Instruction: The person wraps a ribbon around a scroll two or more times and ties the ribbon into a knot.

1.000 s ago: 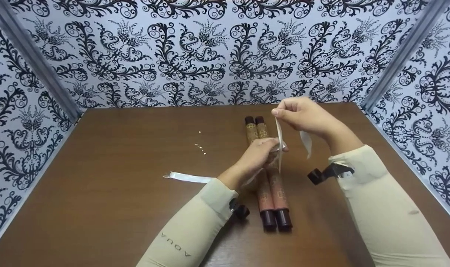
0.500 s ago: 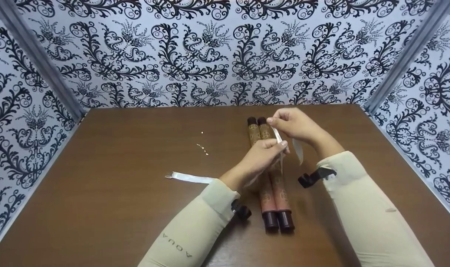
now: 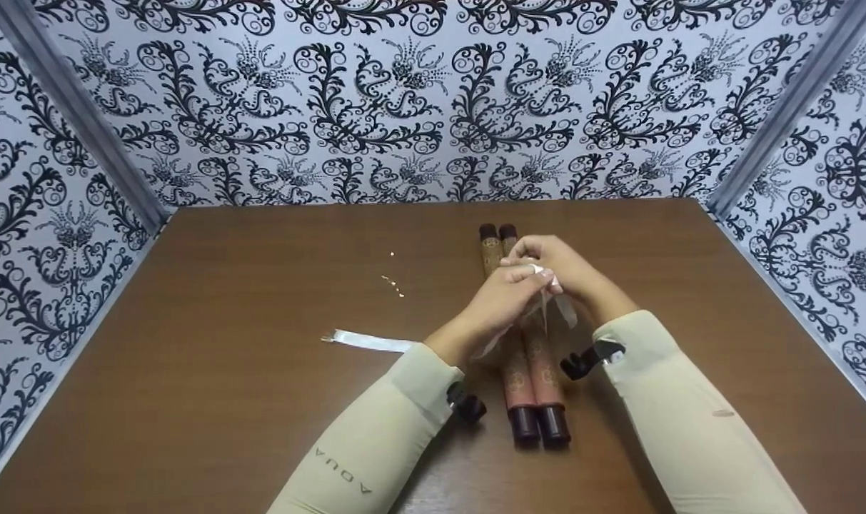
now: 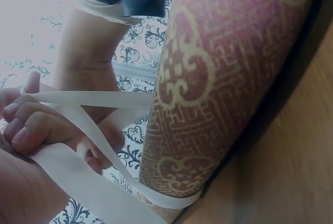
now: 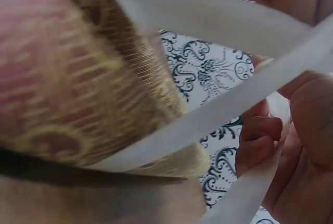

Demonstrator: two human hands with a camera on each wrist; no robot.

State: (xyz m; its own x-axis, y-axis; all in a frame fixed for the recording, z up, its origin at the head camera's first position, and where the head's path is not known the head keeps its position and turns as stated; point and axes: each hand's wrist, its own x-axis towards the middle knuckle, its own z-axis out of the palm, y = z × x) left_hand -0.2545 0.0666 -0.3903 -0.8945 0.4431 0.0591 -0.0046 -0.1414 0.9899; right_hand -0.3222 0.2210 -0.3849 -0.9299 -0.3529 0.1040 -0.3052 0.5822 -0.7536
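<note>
Two scroll-like tubes lie side by side on the table, patterned pink to gold with dark end caps. A white ribbon loops around them, and its strands cross between the hands. My left hand, above the middle of the tubes, pinches the ribbon between thumb and fingers. Just beyond it, my right hand has its fingers curled at the ribbon, the fingertips partly hidden behind the left hand. In the right wrist view the ribbon runs from the tubes' underside toward curled fingers.
One frayed ribbon end stretches left across the brown table. Small pale scraps lie left of the tubes. Black-and-white patterned walls enclose the back and sides.
My right hand has come down and left, from above the tubes' far ends to right beside the left hand, drawing the ribbon in. The left hand has stayed nearly in place.
</note>
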